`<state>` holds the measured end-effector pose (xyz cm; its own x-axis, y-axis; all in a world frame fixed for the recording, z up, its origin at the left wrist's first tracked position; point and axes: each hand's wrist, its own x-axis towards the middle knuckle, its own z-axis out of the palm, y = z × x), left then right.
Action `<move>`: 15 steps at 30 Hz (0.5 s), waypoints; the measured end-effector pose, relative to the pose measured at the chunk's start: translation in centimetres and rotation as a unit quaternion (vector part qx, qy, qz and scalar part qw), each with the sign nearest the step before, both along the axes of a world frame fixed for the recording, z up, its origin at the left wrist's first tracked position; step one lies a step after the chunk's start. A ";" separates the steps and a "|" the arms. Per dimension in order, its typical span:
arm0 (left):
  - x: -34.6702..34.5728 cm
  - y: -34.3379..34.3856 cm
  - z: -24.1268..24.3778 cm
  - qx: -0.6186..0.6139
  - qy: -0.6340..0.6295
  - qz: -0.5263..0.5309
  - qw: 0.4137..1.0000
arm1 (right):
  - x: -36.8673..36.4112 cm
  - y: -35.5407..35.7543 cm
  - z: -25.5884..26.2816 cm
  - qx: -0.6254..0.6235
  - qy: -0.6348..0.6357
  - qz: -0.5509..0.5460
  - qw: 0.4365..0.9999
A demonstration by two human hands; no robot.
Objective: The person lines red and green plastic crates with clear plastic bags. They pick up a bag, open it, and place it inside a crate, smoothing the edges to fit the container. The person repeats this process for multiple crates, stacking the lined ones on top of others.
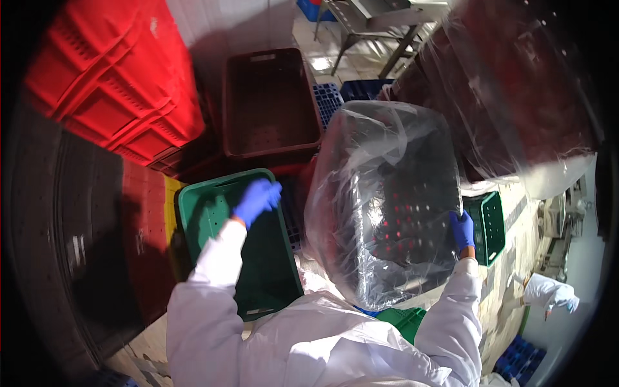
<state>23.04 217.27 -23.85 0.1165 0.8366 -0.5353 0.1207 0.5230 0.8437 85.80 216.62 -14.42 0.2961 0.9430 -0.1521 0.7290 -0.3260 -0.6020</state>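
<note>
My left hand [257, 200], in a blue glove, is raised over the right rim of a green plastic crate [261, 256]. Its fingers look curled, and whether they hold anything is unclear. My right hand [463, 230], also gloved in blue, grips the right edge of a crate lined with clear plastic film [406, 193]. The film covers that crate's rim and hangs loosely down its left side. Perforations show through the crate's wall or bottom. Beyond the green crate sits a dark red-brown crate [271, 106].
Bright red crates [125, 92] are stacked at upper left. Film-wrapped dark red crates [512, 96] stand at upper right. Another green crate [492, 227] lies beyond my right hand. A metal stand [377, 29] is at the top. A person in white [549, 292] is far right, near blue pallets [520, 360].
</note>
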 end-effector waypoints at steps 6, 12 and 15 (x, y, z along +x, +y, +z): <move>-0.6 13.2 -8.7 0.273 0.609 -0.133 0.733 | -0.5 0.0 0.5 0.001 -0.007 -0.026 1.000; -1.1 17.3 -13.2 0.166 0.490 -0.260 0.815 | -0.7 0.4 0.7 0.022 -0.015 -0.001 1.000; -2.2 19.8 -5.8 0.165 0.504 -0.270 0.804 | -0.9 -0.1 0.3 -0.001 -0.020 -0.031 0.999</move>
